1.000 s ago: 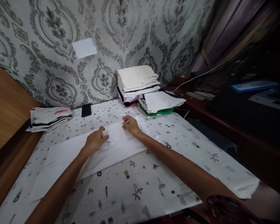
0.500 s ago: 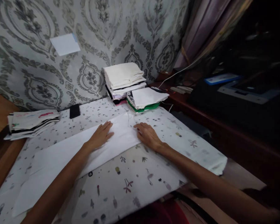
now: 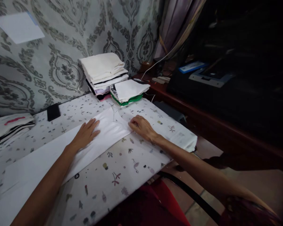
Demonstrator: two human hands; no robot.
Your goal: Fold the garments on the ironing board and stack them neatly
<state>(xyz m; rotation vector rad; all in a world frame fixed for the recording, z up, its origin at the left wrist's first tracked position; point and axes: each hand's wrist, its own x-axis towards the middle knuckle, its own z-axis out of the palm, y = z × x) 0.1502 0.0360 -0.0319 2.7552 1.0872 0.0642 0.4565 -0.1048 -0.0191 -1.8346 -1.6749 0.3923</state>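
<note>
A long white cloth [image 3: 106,131] lies flat and folded lengthwise on the patterned table cover [image 3: 122,160], with slight wrinkles near its right end. My left hand [image 3: 86,133] rests flat on the cloth, fingers spread. At the cloth's right edge, my right hand [image 3: 142,128] has its fingers curled together, pinching the edge of the cloth. Beyond the hands stand a tall stack of folded cloths [image 3: 103,67] and a lower stack [image 3: 128,89] with a white piece over a green one.
A black phone [image 3: 53,112] and another stack of folded fabrics [image 3: 10,127] lie at the left. White paper [image 3: 20,27] is on the patterned wall. A dark red wooden ledge [image 3: 186,110] runs along the right, with a thin white cable nearby.
The view has turned to the right, so things appear further left. My right hand's fingers have curled in at the cloth's edge. My left hand stays flat on the cloth.
</note>
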